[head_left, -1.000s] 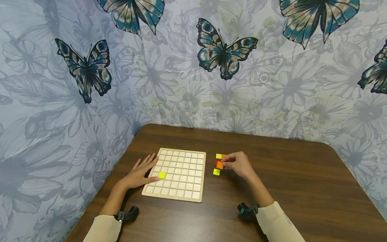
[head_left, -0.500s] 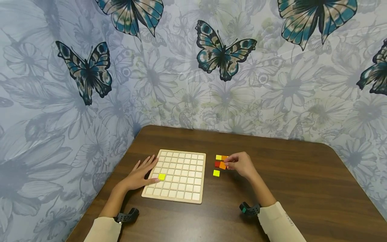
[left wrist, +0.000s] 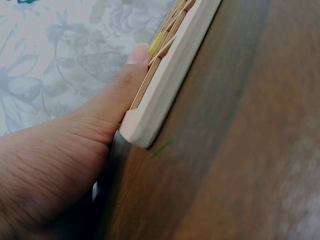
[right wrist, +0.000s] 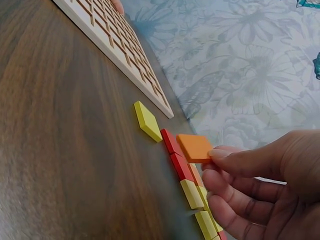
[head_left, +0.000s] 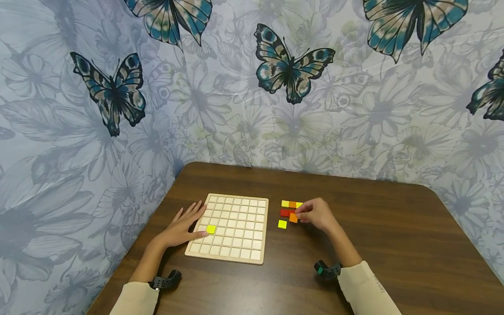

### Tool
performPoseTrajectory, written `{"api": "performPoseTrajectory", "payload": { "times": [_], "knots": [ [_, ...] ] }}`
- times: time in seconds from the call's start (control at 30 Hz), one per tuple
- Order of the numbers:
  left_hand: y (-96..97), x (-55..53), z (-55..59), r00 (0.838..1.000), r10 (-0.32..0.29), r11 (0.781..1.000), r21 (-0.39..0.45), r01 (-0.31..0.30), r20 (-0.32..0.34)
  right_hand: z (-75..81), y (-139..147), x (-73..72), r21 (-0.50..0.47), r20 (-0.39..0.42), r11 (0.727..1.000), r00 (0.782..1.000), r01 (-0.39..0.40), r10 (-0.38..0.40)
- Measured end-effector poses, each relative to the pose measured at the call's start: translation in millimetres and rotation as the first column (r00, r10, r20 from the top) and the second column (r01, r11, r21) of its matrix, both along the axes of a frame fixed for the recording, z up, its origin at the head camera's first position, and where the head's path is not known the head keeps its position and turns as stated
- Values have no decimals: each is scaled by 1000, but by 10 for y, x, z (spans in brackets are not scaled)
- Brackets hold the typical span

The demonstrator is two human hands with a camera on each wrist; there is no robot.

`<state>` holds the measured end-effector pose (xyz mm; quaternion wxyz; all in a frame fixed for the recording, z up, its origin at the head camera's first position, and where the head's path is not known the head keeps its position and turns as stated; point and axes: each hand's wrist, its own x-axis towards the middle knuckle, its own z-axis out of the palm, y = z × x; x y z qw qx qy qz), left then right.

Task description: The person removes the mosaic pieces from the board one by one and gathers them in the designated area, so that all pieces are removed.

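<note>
A square wooden grid board (head_left: 238, 227) lies on the table, with one yellow tile (head_left: 211, 229) in a cell near its left side. My left hand (head_left: 179, 227) rests on the board's left edge, fingers spread and thumb beside that tile. In the left wrist view the thumb (left wrist: 132, 70) lies along the rim. Right of the board, my right hand (head_left: 318, 214) pinches an orange tile (right wrist: 194, 148) by its edge, held above the other tiles. Red tiles (right wrist: 172, 143) lie in a row below it. A separate yellow-green tile (head_left: 282, 224) lies nearer the person.
Behind the red tiles is a row with a yellow tile (head_left: 285, 203) and an orange one, partly covered by the right hand. Each wrist wears a black band (head_left: 167, 280). A butterfly-patterned cloth (head_left: 220, 109) hangs behind the brown table (head_left: 374, 236).
My right hand has moved slightly right and nearer the person with the orange tile, uncovering more of the red and yellow tiles. The left hand stays on the board.
</note>
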<state>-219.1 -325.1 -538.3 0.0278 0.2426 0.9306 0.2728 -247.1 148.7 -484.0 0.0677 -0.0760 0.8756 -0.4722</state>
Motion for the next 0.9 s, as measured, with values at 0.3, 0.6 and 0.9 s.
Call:
{"api": "performPoseTrajectory", "payload": {
  "times": [0.3, 0.6, 0.9],
  "knots": [
    [6, 1, 29, 1000, -1, 1000, 5, 1, 6, -42, 23, -19, 40, 68, 997, 996, -60, 58],
    [8, -4, -9, 1000, 2, 1000, -12, -2, 7, -96, 0, -11, 77, 74, 995, 996, -59, 53],
    [8, -14, 16, 1000, -1, 1000, 12, 1, 17, -81, -23, -9, 74, 76, 997, 997, -35, 29]
  ]
}}
